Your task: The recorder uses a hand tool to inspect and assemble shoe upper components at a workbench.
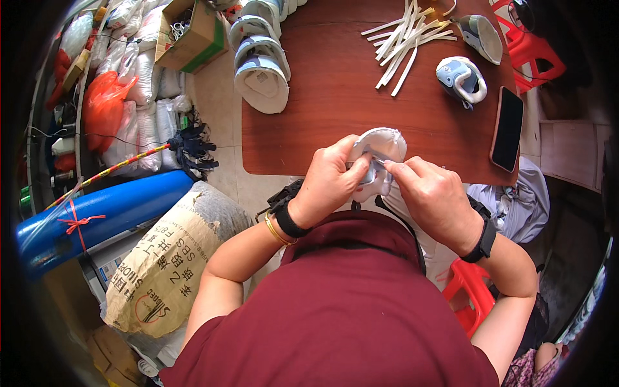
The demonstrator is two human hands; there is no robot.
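Observation:
Over the table's near edge I hold a small white and pale-blue shoe upper (380, 141), its flat, pale rounded part tilted up. My left hand (333, 173) is closed on its left side, thumb pressed into the opening. My right hand (433, 193) is closed in a pinch at the right side of the opening. Something thin and light shows by its fingertips, too small to name. A similar light-blue shoe upper with a white padded collar (461, 81) sits farther right on the table. Beyond my hands lies a loose pile of white strips (406, 42).
On the brown table (309, 138) stand a nested row of shoe uppers (261, 84), another upper (482, 39) and a phone (507, 129). A red stool (469, 287) is at my right. Left are a blue roll (109, 209), a printed sack (164, 264) and a mop head (191, 147).

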